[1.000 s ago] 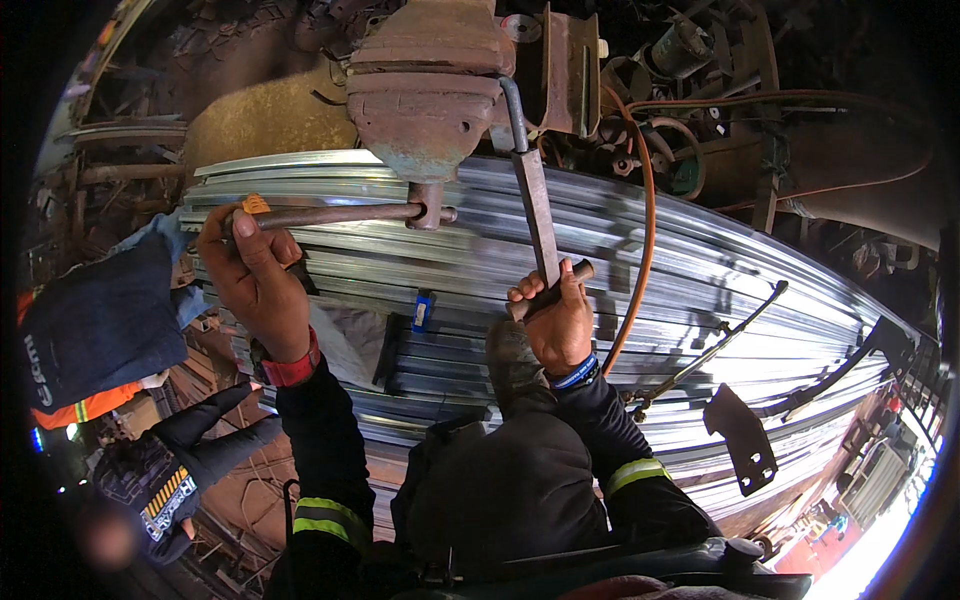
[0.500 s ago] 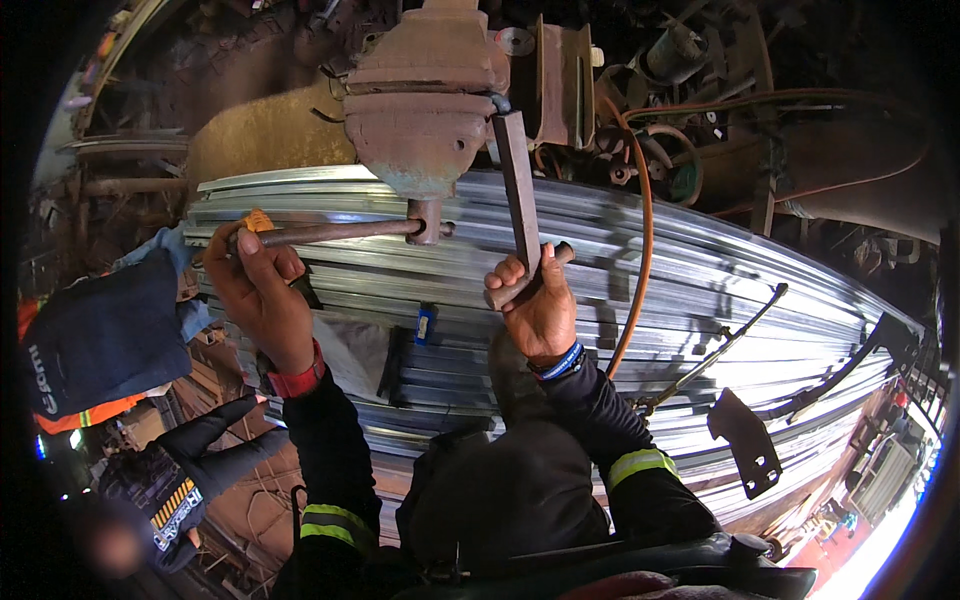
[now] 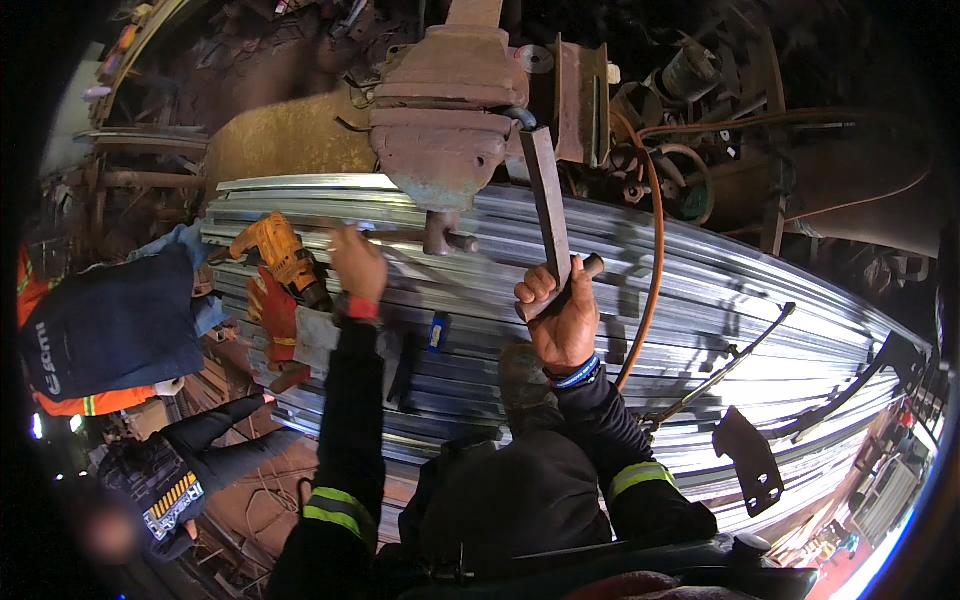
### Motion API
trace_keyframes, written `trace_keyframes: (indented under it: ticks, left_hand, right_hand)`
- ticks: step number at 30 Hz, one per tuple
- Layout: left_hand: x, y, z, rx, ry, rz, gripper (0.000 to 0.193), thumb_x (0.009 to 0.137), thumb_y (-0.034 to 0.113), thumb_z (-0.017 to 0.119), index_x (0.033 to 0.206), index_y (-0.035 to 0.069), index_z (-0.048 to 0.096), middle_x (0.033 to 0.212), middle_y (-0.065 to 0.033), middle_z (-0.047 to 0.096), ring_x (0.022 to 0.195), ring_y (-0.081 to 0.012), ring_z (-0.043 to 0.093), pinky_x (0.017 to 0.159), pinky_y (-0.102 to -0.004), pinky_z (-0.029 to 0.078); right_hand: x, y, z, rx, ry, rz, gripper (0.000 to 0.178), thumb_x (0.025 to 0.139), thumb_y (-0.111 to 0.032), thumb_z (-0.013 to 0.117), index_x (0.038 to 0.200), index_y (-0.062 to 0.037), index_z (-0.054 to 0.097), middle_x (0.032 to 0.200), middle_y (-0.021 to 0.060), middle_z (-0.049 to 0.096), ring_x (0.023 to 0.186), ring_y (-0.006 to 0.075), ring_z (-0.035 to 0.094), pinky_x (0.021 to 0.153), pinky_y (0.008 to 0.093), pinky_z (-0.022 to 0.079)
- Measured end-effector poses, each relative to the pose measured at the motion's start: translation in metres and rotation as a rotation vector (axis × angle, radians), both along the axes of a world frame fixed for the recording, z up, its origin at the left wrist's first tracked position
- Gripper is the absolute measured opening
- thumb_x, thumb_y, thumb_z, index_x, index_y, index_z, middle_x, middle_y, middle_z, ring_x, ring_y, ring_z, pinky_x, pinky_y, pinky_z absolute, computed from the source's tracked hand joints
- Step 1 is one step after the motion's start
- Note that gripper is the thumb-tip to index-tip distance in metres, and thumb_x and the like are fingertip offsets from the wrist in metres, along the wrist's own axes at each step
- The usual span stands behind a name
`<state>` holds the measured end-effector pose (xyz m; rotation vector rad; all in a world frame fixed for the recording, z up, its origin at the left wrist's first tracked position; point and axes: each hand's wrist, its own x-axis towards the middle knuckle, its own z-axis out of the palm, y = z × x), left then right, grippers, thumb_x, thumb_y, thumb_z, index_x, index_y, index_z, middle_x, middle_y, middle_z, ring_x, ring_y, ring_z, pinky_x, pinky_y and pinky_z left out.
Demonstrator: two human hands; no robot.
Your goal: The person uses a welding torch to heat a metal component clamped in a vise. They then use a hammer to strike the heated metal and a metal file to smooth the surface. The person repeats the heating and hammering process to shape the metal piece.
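Observation:
A large rusty bench vise [image 3: 445, 150] hangs over the work surface, its sliding handle bar [image 3: 462, 242] passing through the screw end. My left hand [image 3: 358, 265] is at the left part of that bar, smeared by motion, so its finger grip is unclear. My right hand [image 3: 566, 325] is closed around the lower end of a T-shaped steel tool, a square bar [image 3: 545, 190] with a short round crosspiece [image 3: 594, 266]. The tool slants up to the right side of the vise jaws, where a dark bent rod [image 3: 521, 117] sticks out.
Long shiny metal profiles [image 3: 660, 300] lie stacked below the vise. On them are an orange power tool [image 3: 285, 255], a red glove [image 3: 273, 312] and a small blue object [image 3: 437, 332]. An orange hose [image 3: 655, 250] runs at right. Another person [image 3: 150, 480] is at lower left.
My left hand has moved right along or with the vise handle, uncovering the orange power tool and the red glove. My right hand still holds the T-shaped tool. The whole view has shifted slightly.

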<state>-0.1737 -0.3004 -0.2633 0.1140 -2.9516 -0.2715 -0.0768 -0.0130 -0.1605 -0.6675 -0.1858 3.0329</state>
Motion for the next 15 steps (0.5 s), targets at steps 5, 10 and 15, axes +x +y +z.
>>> trace_keyframes:
  ticks: [5, 10, 15]
  left_hand:
    - [0.014, 0.047, 0.011, 0.285, -0.033, -0.163, 0.049, 0.08, 0.004, 0.063, 0.128, 0.0, 0.051, 0.126, -0.023, 0.054, 0.116, -0.0413, 0.051, 0.098, -0.0472, 0.042]
    - [0.01, 0.063, 0.052, 0.659, 0.002, -0.242, 0.049, 0.077, 0.004, 0.066, 0.125, -0.002, 0.056, 0.129, -0.0225, 0.054, 0.116, -0.0357, 0.054, 0.098, -0.0405, 0.042]
    - [0.042, 0.117, 0.13, 0.41, 0.29, -0.417, 0.045, 0.078, 0.008, 0.071, 0.121, 0.002, 0.061, 0.108, -0.0145, 0.058, 0.097, -0.0323, 0.054, 0.091, -0.0415, 0.043]
  right_hand:
    - [0.001, 0.006, -0.003, 0.006, 0.027, 0.014, 0.025, 0.1, -0.035, 0.052, 0.089, -0.0148, 0.044, 0.077, 0.0022, 0.041, 0.071, 0.0152, 0.041, 0.07, 0.0335, 0.037]
    - [0.006, -0.001, 0.012, -0.019, 0.024, 0.016, 0.026, 0.101, -0.037, 0.049, 0.092, -0.012, 0.047, 0.076, 0.0008, 0.039, 0.071, 0.0138, 0.038, 0.069, 0.0316, 0.036]
    - [0.004, 0.01, 0.014, 0.103, -0.045, -0.016, 0.025, 0.102, -0.035, 0.046, 0.09, -0.0128, 0.043, 0.075, 0.0008, 0.038, 0.068, 0.0137, 0.037, 0.066, 0.031, 0.035]
